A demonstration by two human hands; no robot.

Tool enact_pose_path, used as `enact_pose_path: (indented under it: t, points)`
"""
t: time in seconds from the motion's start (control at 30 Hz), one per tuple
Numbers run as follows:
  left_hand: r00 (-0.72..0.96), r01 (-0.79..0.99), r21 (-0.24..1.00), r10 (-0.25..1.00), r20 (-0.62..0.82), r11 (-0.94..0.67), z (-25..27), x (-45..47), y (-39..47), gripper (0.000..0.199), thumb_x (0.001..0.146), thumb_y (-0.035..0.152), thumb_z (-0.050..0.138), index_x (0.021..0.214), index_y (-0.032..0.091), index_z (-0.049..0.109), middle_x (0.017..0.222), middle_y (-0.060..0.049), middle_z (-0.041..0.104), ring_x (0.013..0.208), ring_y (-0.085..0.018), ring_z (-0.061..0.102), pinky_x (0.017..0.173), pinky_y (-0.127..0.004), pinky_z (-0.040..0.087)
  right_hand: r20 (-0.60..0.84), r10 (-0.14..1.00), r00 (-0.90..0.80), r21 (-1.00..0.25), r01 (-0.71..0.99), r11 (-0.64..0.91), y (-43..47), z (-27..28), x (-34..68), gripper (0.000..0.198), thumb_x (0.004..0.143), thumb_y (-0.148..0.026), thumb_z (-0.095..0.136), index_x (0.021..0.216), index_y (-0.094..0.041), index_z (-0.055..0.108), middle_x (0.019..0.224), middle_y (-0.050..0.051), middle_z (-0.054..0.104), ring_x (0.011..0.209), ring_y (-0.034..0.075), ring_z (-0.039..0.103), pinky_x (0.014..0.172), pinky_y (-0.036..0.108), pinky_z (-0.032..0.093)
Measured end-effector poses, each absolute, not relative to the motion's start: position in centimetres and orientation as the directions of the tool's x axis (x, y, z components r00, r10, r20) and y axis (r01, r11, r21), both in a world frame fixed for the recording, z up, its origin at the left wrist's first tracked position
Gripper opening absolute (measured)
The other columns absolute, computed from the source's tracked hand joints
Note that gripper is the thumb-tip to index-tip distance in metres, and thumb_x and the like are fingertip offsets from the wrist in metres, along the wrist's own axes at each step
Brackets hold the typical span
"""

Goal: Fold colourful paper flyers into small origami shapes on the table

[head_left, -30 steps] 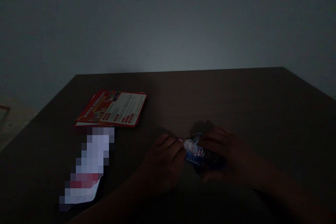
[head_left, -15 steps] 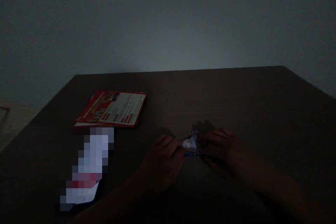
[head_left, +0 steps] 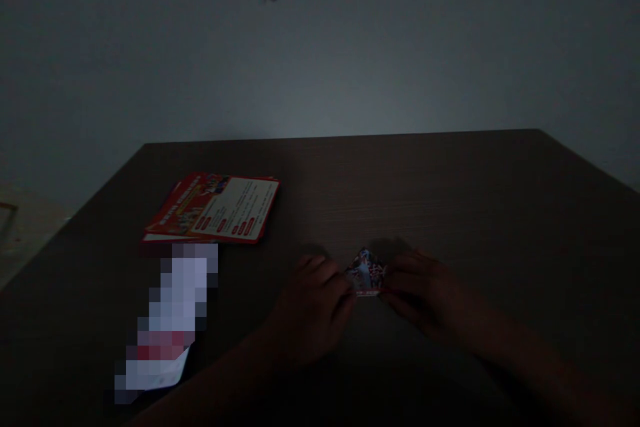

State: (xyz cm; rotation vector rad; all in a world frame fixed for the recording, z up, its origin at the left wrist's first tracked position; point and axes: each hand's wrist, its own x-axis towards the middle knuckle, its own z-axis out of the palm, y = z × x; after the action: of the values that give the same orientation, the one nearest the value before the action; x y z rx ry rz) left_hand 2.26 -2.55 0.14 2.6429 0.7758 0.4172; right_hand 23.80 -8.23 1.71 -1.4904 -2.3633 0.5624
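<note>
Between my two hands, low over the table, is a small folded piece of printed paper [head_left: 367,273] with a pointed top and a straight lower edge. Its print is dark, reddish and pale blue. My left hand [head_left: 315,310] pinches its left corner between thumb and fingers. On the other side, my right hand [head_left: 430,290] grips the right corner the same way. Both corners are hidden under the fingers, and the light is dim.
A stack of red and white printed leaflets [head_left: 235,207] lies at the left on the dark wooden table [head_left: 425,180]. In front of it is a bright, pixelated phone-like object [head_left: 173,367], close to my left forearm. A pale wall [head_left: 380,47] rises behind the table.
The paper now shows flatter, with a clear pointed top and a reddish-white lower edge where it looked crumpled and blue before. My fingers have shifted slightly at its corners.
</note>
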Motion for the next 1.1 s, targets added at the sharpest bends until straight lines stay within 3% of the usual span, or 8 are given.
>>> enact_pose_path:
  t: [0.23,0.43,0.73,0.87,1.1]
  points:
    - [0.775,0.498,0.487,0.62,0.12,-0.717,0.0,2.8,-2.4,0.012,0.088,0.026,0.055,0.082,0.019,0.062,0.085,-0.004,0.057,0.085,-0.02,0.05,0.077,-0.036,0.035,-0.013,0.917,-0.4,-0.524,0.783,0.334,-8.0,1.1,24.1,0.018,0.088,-0.021,0.053,0.101,-0.025,0.064,0.087,0.003,0.064,0.084,0.02,0.056,0.078,0.036,0.038]
    - [0.727,0.574,0.474,0.682,0.081,-0.668,0.0,2.8,-2.3,0.018,0.086,0.032,0.058,0.076,0.018,0.063,0.081,-0.003,0.056,0.085,-0.021,0.05,0.079,-0.038,0.034,-0.018,0.93,-0.367,-0.562,0.773,0.295,-7.9,1.2,24.1,0.026,0.086,-0.018,0.056,0.109,-0.027,0.063,0.09,0.002,0.067,0.084,0.019,0.057,0.079,0.035,0.038]
    - [0.69,0.637,0.438,0.723,0.044,-0.635,0.5,3.3,-2.5,0.024,0.086,0.039,0.057,0.075,0.019,0.065,0.08,-0.003,0.058,0.087,-0.022,0.05,0.077,-0.038,0.033,-0.002,0.96,-0.281,-0.538,0.809,0.235,-8.0,0.9,23.8,0.009,0.085,-0.026,0.058,0.086,-0.021,0.066,0.079,0.003,0.066,0.076,0.019,0.058,0.075,0.035,0.039]
    - [0.672,0.658,0.432,0.74,0.033,-0.617,0.4,3.5,-2.5,0.024,0.085,0.04,0.058,0.074,0.02,0.066,0.078,-0.002,0.059,0.084,-0.021,0.05,0.076,-0.038,0.032,-0.021,0.979,-0.201,-0.518,0.84,0.161,-7.8,1.0,23.5,0.016,0.084,-0.03,0.059,0.074,-0.019,0.063,0.067,0.002,0.062,0.064,0.017,0.055,0.065,0.032,0.038]
    - [0.659,0.674,0.398,0.75,0.058,-0.622,0.4,3.5,-2.5,0.023,0.083,0.039,0.06,0.072,0.02,0.066,0.078,-0.003,0.06,0.084,-0.023,0.051,0.077,-0.04,0.033,-0.012,0.985,-0.169,-0.501,0.854,0.141,-7.7,0.8,23.3,0.016,0.083,-0.03,0.061,0.071,-0.019,0.063,0.064,0.001,0.062,0.061,0.016,0.055,0.06,0.029,0.036]
